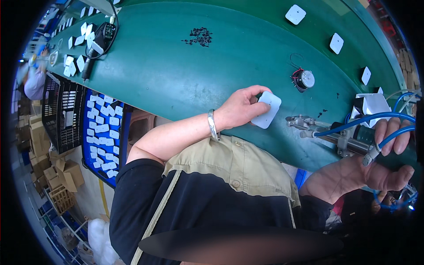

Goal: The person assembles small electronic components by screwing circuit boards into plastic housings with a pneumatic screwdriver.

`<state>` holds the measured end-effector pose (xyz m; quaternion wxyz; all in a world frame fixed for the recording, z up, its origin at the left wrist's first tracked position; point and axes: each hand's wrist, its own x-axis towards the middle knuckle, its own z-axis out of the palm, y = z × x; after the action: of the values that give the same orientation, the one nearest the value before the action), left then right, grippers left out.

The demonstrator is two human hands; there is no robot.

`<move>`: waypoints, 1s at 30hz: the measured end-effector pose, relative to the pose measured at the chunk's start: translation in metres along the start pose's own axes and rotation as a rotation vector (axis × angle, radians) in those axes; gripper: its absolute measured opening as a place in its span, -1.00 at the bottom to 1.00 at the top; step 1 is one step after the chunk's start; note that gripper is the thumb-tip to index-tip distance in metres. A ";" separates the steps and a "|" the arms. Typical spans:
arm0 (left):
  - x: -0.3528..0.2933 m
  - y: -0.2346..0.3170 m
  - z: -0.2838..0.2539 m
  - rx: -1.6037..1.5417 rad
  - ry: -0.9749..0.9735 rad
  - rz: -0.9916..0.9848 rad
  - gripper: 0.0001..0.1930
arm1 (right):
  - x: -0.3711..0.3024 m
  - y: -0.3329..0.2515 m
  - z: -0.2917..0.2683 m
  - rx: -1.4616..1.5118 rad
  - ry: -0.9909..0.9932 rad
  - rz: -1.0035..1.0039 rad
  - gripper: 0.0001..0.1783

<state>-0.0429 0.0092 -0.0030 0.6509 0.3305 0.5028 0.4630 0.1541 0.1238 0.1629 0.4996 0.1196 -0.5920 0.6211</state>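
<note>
My left hand (240,108) grips a white rounded-square plastic part (266,110) and holds it on the green belt (176,66) near its front edge. A metal bangle sits on that wrist. My right hand (384,165) is closed around a pneumatic screwdriver (335,134) with blue air hoses (366,120). The tool lies nearly level, and its metal tip (293,120) points left, just right of the white part.
A small round motor with red and black wires (304,79) and a heap of black screws (199,36) lie on the belt. More white parts (295,14) sit farther back. A blue crate of white parts (102,132) and a black crate (62,112) stand at left.
</note>
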 end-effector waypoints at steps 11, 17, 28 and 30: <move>0.004 0.003 0.013 -0.352 -0.124 -0.182 -0.63 | 0.000 -0.005 -0.004 0.070 -0.125 0.092 -0.41; 0.005 0.010 0.017 -0.351 -0.143 -0.158 -0.62 | -0.003 -0.004 -0.010 0.171 -0.132 0.041 -0.41; 0.001 0.007 -0.001 -0.299 -0.025 -0.109 -0.57 | -0.010 -0.016 0.011 -0.144 0.180 0.165 -0.51; 0.000 0.007 -0.002 -0.285 -0.026 -0.107 -0.59 | -0.011 -0.018 0.010 -0.112 0.161 0.174 -0.53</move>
<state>-0.0469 0.0117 0.0026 0.7215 0.2133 0.4404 0.4899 0.1686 0.1065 0.1683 0.4953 -0.0104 -0.5918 0.6359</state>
